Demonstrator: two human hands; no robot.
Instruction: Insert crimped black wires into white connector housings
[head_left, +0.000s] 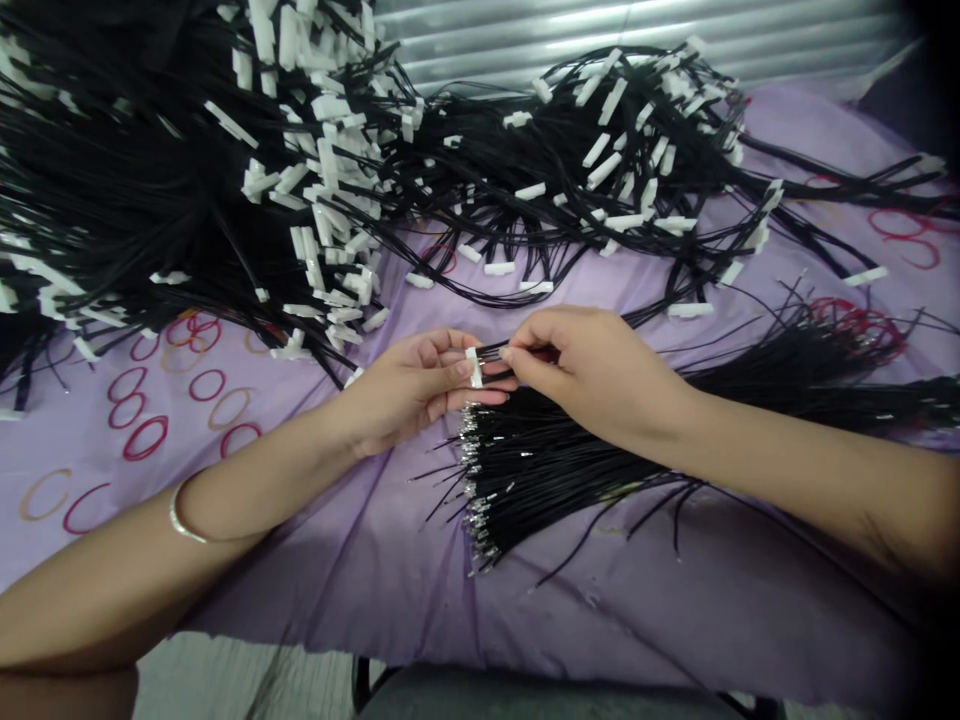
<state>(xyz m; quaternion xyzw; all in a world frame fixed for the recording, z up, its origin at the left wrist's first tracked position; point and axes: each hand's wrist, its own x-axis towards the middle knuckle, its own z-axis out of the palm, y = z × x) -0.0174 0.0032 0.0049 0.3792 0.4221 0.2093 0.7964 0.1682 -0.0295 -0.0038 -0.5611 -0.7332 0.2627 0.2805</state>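
Note:
Between the thumb and fingers of my left hand (424, 385) is a small white connector housing (474, 368). My right hand (577, 355) pinches thin black wires (491, 352) just to the right of the housing, and the wires run up to its side. Whether every wire end sits inside the housing is too small to tell. Below both hands lies a thick bundle of loose black wires (570, 480), their metal-tipped ends (474, 500) fanned toward the left.
A large heap of black cables with white connectors (322, 200) fills the back left, and another pile (622, 150) lies at the back. Red and tan rubber bands (146, 437) are scattered on the purple cloth (300, 570). A dark chair seat (525, 695) shows at the front edge.

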